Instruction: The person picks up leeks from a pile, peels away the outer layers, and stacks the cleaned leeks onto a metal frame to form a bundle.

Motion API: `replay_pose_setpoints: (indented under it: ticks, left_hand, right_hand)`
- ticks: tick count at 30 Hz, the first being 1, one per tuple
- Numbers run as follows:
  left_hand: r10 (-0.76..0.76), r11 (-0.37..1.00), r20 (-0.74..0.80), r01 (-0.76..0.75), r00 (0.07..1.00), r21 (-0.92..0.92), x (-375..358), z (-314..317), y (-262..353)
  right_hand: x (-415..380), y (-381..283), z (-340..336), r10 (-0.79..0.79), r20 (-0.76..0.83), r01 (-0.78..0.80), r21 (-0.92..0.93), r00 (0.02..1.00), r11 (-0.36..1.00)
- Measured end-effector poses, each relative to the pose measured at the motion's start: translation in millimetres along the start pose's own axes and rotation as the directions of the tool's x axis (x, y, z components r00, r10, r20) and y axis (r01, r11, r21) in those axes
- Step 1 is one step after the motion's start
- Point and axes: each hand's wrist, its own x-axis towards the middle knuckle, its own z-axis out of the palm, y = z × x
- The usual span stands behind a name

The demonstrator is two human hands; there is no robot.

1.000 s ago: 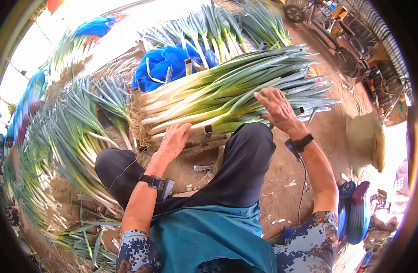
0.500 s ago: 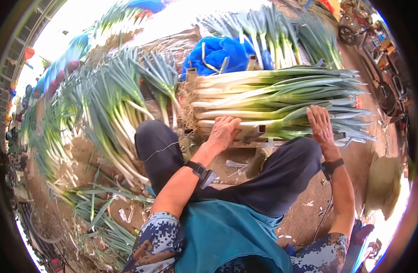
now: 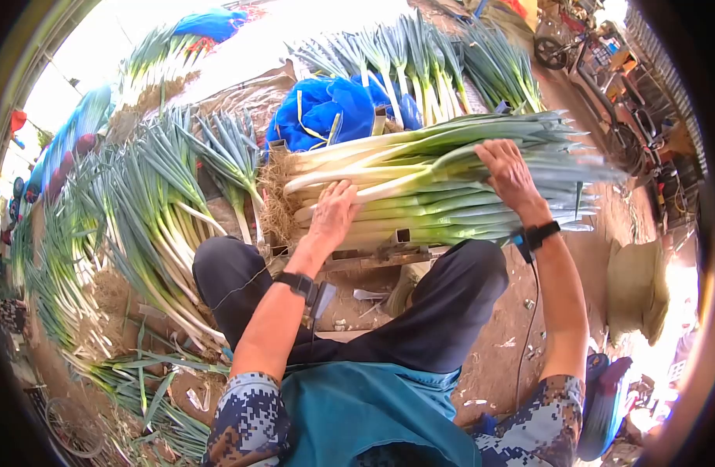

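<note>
A thick stack of leeks [image 3: 419,187] lies sideways across a low metal frame [image 3: 388,251], roots at the left and green leaves at the right. My left hand [image 3: 335,208] rests on the white stems near the root end, fingers bent around one leek. Farther right, my right hand [image 3: 511,173] is on the green part of a leek on top of the pile, its fingers curled over the leaves. The leaf tips at the far right are blurred. Both wrists carry black bands.
Rows of leeks [image 3: 163,210] cover the ground at the left, and more [image 3: 419,66] lie behind the frame. Blue netting [image 3: 322,113] is bunched behind the root end. A bicycle [image 3: 626,128] stands at the right, near a tan bundle [image 3: 637,292].
The camera view has shifted. Both hands have moved from the near edge of the stack farther onto it, and the top leeks have shifted, with leaf tips swinging at the right.
</note>
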Motion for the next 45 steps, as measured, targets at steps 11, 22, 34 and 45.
replay_pose_setpoints:
  ticks: [11,22,34,45]
  left_hand:
    - [0.007,0.998,0.07,-0.003,0.998,-0.062,4,6,-17]
    - [-0.161,0.981,0.257,0.184,0.953,-0.067,-2,-126,-21]
    - [-0.974,0.006,-0.162,0.699,-0.158,-0.715,-413,-178,-270]
    - [-0.953,-0.206,-0.209,0.975,-0.219,-0.082,-312,-102,-361]
  right_hand:
    - [22,-51,1,0.007,0.064,-0.014,0.109,0.998,0.994]
    - [14,-13,60,0.13,0.246,-0.227,0.421,0.96,0.878]
    - [14,-58,27,0.216,0.209,-0.246,0.131,0.954,0.96]
    - [23,-109,45,0.339,0.069,-0.343,0.307,0.938,0.888]
